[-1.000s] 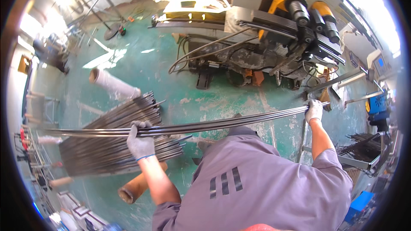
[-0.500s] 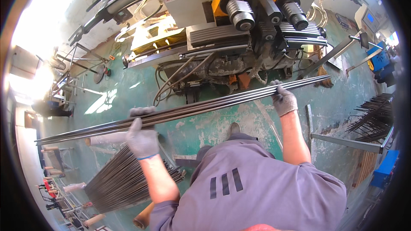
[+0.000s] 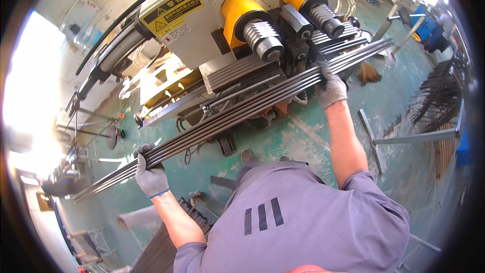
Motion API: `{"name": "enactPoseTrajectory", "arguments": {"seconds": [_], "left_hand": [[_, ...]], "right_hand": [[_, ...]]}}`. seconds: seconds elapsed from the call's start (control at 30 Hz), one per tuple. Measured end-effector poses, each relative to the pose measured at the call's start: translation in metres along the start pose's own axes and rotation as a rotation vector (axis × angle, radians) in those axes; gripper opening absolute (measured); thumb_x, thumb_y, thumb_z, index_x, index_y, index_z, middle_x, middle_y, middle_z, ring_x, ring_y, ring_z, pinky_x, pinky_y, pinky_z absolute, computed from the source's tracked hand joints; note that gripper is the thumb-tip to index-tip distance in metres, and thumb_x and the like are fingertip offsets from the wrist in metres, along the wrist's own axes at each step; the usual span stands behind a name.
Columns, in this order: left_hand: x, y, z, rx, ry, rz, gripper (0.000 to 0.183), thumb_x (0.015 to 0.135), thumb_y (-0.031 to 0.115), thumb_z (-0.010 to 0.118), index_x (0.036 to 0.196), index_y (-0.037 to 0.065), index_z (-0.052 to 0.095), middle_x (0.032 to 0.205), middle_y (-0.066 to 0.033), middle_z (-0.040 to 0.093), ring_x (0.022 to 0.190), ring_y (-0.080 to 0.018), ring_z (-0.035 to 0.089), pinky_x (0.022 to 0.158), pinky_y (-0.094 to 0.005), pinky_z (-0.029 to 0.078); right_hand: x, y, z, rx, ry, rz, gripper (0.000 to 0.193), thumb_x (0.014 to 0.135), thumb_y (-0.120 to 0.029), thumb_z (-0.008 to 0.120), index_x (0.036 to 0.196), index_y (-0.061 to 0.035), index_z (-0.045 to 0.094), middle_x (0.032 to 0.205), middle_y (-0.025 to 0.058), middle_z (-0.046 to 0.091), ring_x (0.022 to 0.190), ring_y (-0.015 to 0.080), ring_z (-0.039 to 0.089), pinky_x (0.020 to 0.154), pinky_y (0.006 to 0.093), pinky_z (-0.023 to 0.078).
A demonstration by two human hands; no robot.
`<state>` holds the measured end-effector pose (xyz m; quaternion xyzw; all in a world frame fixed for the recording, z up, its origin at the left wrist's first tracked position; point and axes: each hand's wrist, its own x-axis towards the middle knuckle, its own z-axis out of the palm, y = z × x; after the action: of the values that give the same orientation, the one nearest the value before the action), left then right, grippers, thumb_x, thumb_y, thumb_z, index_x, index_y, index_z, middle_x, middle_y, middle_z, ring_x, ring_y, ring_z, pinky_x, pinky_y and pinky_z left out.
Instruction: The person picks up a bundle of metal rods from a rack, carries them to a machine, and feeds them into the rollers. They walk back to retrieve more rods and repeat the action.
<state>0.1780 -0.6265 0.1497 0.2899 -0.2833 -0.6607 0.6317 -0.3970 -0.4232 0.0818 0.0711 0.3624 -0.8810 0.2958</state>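
Several long, thin metal rods (image 3: 235, 113) lie side by side across both my hands, slanting from the lower left up to the far right. My left hand (image 3: 151, 176), in a grey knit glove, grips them near their left end, thumb on the near side. Toward the right end my gloved right hand (image 3: 332, 88) is closed round the same rods. The rods pass in front of a large machine and hide part of its lower frame. Just beyond them are its grooved metal bed (image 3: 240, 73) and two yellow cylinders (image 3: 242, 15) with ribbed steel ends.
A bundle of dark rods (image 3: 169, 247) lies at lower left, near a pale roll (image 3: 139, 218). On the right are a metal stand (image 3: 419, 137) and a heap of dark rods (image 3: 435, 96). A broom head (image 3: 370, 73) rests near the machine.
The rods have come closer to the machine and slant more steeply, spread flatter side by side. My left hand has shifted left along them. My view has turned, bringing the machine nearer.
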Motion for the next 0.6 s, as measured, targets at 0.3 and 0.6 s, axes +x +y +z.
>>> {"name": "enactPoseTrajectory", "arguments": {"seconds": [0.3,0.6], "left_hand": [[0.102,-0.06,-0.013,-0.236,-0.069,-0.195,0.014,0.112,0.007,0.056,0.121,0.0,0.064,0.123,-0.0172,0.073,0.123,-0.0361,0.069,0.12,-0.0554,0.052],[0.117,-0.139,0.047,-0.139,-0.168,-0.42,0.016,0.113,0.011,0.059,0.125,0.005,0.067,0.129,-0.0152,0.074,0.127,-0.0347,0.069,0.119,-0.0573,0.052]], "right_hand": [[-0.009,0.083,0.095,-0.331,0.079,-0.068,0.032,0.095,-0.002,0.079,0.125,0.0008,0.07,0.11,0.0115,0.076,0.098,0.0259,0.074,0.082,0.0428,0.06],[0.037,0.108,0.087,-1.034,0.078,-0.253,0.033,0.102,-0.007,0.064,0.133,-0.0026,0.072,0.125,0.0109,0.077,0.113,0.0221,0.071,0.098,0.0371,0.053]]}}
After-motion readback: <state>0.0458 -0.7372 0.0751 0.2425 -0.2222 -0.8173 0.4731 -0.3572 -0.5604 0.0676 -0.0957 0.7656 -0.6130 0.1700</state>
